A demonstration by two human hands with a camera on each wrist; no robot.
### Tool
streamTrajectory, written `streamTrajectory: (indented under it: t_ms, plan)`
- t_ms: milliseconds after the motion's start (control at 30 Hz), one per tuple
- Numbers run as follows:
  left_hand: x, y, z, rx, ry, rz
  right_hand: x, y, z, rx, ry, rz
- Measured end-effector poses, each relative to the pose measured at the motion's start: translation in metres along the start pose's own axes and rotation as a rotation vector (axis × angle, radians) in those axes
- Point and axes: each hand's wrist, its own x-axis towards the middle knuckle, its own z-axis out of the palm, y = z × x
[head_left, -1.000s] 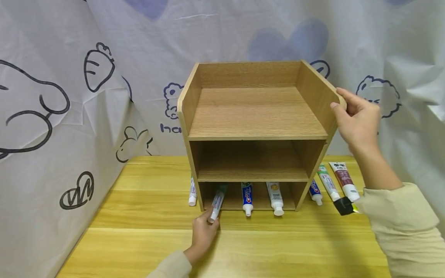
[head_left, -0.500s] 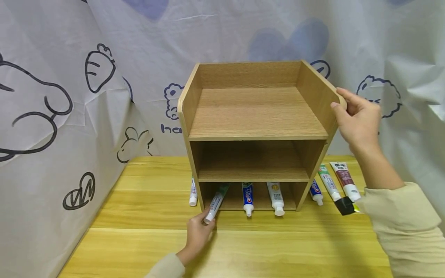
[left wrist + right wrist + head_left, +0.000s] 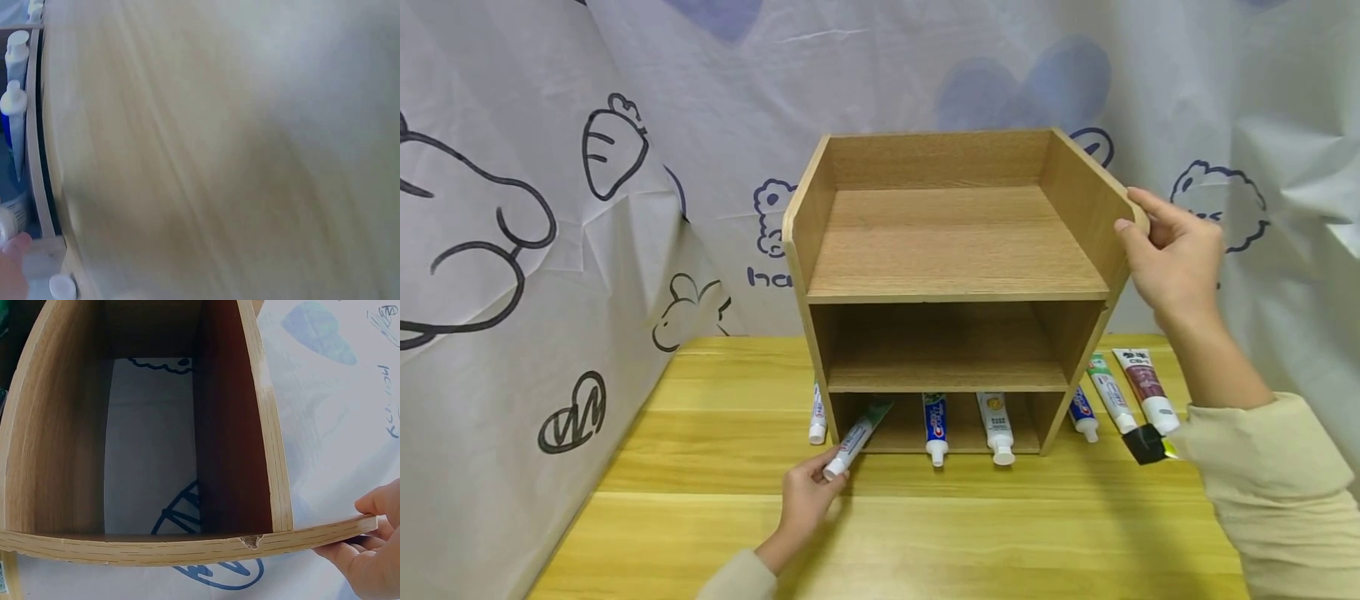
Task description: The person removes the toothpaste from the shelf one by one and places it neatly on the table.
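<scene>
At the front of the tabletop [image 3: 1000,542], left hand [image 3: 805,500] just outside the shelf unit [image 3: 958,242], thumb and fingers pinching a white-and-green tube [image 3: 853,442] by its cap end. Tube slants: cap toward the person and leftward, green tail within the lowest compartment [image 3: 962,433]. Cannot tell whether the tail touches the board there.

Handling, by judgement: light, soft-walled, probably a little slick. Cap and shoulder look stiffest, so a sound place for a hold; a hard squeeze mid-body would likely dent it. Flat tail apt to flex if it catches on the side panel. Little about it seems fragile.

Same compartment, to the right: a blue tube [image 3: 935,425] and a white tube with an orange emblem [image 3: 996,421], apart, caps jutting past the front edge.

Beside the unit: a capped tube [image 3: 817,421] on the left; on the right a second blue tube [image 3: 1082,414], a slim green-and-white tube [image 3: 1110,392] and a maroon-and-white tube [image 3: 1145,387].

Higher up, right hand [image 3: 1180,258] grips the right side panel's edge, thumb inside; wood stiff, presumably far heavier.

Behind: printed cloth [image 3: 887,83].
</scene>
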Motion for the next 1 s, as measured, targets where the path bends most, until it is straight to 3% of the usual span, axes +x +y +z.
streamTrajectory:
  t_ms: [300, 500, 1000]
  plan:
    - [0.005, 0.007, -0.017, -0.024, -0.037, -0.056, 0.0, 0.0, 0.0, -0.003, 0.0, 0.004]
    - [0.007, 0.012, -0.025, -0.03, -0.037, -0.067, 0.0, 0.0, 0.0, 0.008, 0.0, -0.001]
    - [0.009, 0.015, -0.042, -0.023, -0.034, -0.178, 0.001, 0.0, 0.0, 0.0, 0.001, -0.006]
